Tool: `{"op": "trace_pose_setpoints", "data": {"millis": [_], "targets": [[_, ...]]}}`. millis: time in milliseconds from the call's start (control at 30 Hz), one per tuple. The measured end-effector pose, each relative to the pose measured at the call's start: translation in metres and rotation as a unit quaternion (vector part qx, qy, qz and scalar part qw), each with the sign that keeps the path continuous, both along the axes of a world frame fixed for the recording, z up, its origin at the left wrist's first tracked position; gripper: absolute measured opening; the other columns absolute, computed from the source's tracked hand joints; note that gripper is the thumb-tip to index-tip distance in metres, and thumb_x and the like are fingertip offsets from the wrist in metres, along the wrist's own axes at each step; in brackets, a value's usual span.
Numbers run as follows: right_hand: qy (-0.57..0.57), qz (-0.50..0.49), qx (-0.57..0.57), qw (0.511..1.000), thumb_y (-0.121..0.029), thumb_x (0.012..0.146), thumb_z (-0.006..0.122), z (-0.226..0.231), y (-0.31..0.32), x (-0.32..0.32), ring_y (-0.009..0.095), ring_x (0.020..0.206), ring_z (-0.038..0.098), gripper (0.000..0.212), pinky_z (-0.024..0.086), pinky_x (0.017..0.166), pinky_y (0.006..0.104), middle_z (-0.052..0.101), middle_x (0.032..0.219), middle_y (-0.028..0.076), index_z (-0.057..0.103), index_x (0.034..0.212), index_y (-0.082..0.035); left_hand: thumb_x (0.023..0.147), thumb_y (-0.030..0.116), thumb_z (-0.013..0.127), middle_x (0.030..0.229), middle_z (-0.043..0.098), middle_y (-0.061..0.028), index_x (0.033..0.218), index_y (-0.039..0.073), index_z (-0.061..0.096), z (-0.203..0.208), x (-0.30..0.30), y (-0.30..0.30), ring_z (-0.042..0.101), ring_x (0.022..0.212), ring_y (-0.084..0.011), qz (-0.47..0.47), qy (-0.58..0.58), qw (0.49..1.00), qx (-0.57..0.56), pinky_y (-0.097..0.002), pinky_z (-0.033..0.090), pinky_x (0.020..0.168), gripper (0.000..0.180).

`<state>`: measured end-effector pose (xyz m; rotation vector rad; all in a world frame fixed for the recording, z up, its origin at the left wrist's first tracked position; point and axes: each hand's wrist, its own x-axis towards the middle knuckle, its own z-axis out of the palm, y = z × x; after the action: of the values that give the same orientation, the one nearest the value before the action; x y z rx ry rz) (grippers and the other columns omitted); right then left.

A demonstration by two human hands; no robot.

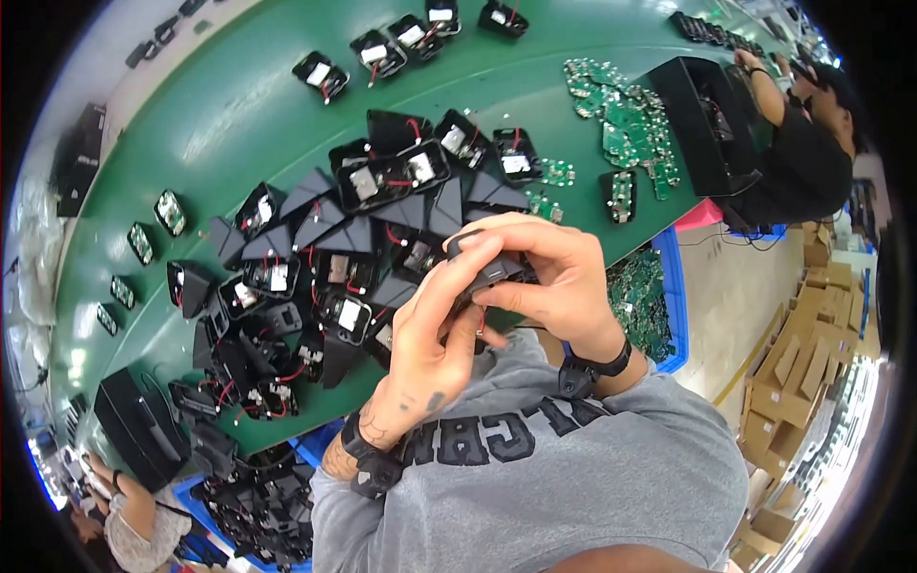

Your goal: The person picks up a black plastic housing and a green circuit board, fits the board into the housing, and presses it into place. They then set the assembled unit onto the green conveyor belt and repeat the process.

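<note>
My left hand (pixel 425 329) and my right hand (pixel 564 272) are both closed around a small black plastic housing (pixel 494 273) above the table's near edge. My fingers cover much of it, so its inside cannot be seen. A bit of red wire shows below it, between my hands. Just beyond lies a heap of similar black housings (pixel 411 212), several with red wires and silvery or white blocks inside. To the right of my hands are loose green circuit boards (pixel 544 206) and a housing with a board in it (pixel 620 196).
Many bare circuit boards (pixel 630 124) lie on the green table (pixel 239 119) at the back right, beside a black box (pixel 693 119). Blue bins (pixel 676 306) stand below the near edge. Co-workers sit at right (pixel 802 153) and lower left (pixel 143 525). Cardboard boxes (pixel 798 363) stack at right.
</note>
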<state>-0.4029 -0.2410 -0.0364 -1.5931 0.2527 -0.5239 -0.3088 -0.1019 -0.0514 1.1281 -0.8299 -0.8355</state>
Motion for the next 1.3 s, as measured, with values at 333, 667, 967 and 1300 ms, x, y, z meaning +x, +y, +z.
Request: {"op": "trace_pose_setpoints", "data": {"millis": [333,667,967,1300], "targets": [[0.070,-0.059,-0.114,0.989,0.002,0.065,0.078,0.027,-0.034,-0.001,0.017,0.096,0.064,0.041,0.049,0.085,0.0285,0.068,0.108,0.009,0.069,0.104,0.001,0.087,-0.003,0.063,0.145,0.039,-0.0278,0.153,0.008,0.015,0.022,0.015,-0.009,0.066,0.105,-0.0301,-0.036,-0.152,0.979,0.128,-0.0322,0.059,0.075,0.083],[0.233,-0.067,-0.387,0.890,-0.017,0.085,0.067,-0.016,-0.164,0.015,0.030,0.104,0.061,0.029,0.046,0.091,0.0371,0.064,0.109,0.015,0.058,0.108,0.000,0.092,0.032,0.053,0.093,0.069,-0.0210,0.118,-0.004,0.060,0.029,0.242,-0.069,0.071,0.080,-0.0278,0.090,-0.480,0.782,0.388,-0.0378,0.057,0.066,0.046],[0.205,-0.195,-0.476,0.833,-0.024,0.088,0.065,0.004,-0.205,0.001,0.032,0.111,0.058,0.034,0.044,0.098,0.0397,0.064,0.118,0.015,0.064,0.113,-0.001,0.088,0.024,0.055,0.091,0.068,-0.0146,0.117,0.000,0.061,-0.031,0.299,-0.120,0.070,0.076,-0.0250,0.114,-0.309,0.860,0.389,-0.0358,0.061,0.058,0.037],[0.480,-0.269,-0.445,0.707,-0.039,0.081,0.070,-0.041,-0.258,0.033,0.039,0.124,0.047,0.043,0.042,0.101,0.0488,0.060,0.121,0.017,0.069,0.102,-0.001,0.092,0.017,0.057,0.092,0.066,-0.0042,0.124,0.015,0.054,-0.020,0.294,-0.061,0.052,0.068,-0.0078,0.071,-0.018,0.961,0.267,-0.0207,0.038,0.050,0.033]]}}
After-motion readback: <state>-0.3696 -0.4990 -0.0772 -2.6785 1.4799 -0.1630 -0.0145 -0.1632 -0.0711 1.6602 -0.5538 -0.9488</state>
